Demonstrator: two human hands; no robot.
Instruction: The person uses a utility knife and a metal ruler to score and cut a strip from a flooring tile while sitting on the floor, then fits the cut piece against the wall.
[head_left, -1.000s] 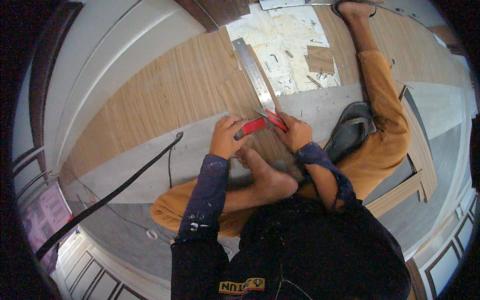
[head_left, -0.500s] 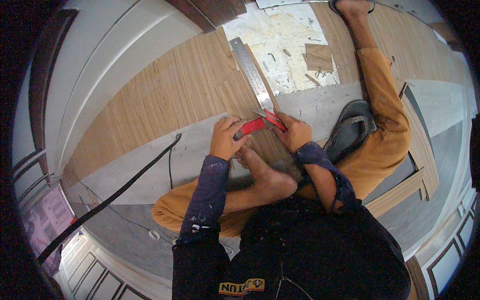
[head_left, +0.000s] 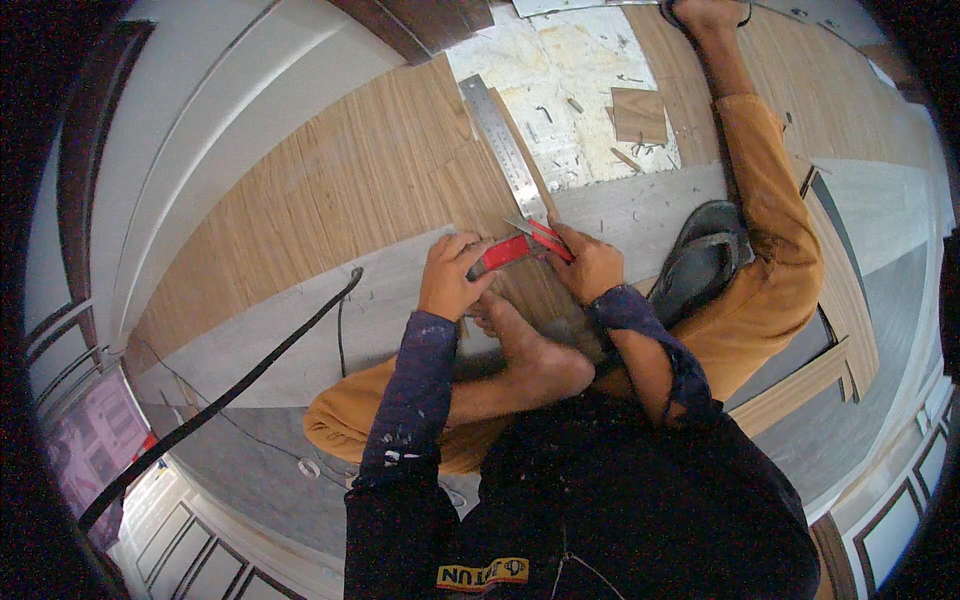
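Note:
My left hand [head_left: 453,277] is closed round the dark end of a red, bar-shaped tool [head_left: 504,253], whose exact kind I cannot make out. In my right hand [head_left: 592,268] is a red utility knife [head_left: 548,239], its pale pointed tip angled up and left. Knife and red tool lie close together; whether they touch is unclear. Just beyond them a steel ruler [head_left: 503,140] rests along the edge of a wood-look plank. More wood-look plank [head_left: 530,290] shows below my hands, beside my bare foot [head_left: 535,345].
Cut plank scraps [head_left: 638,115] and shavings lie on a stained white patch [head_left: 560,60] of floor. A black sandal [head_left: 700,255] is right of my hands. A black cable [head_left: 230,390] crosses at left. Plank strips [head_left: 800,385] lie at the right, past my bent leg.

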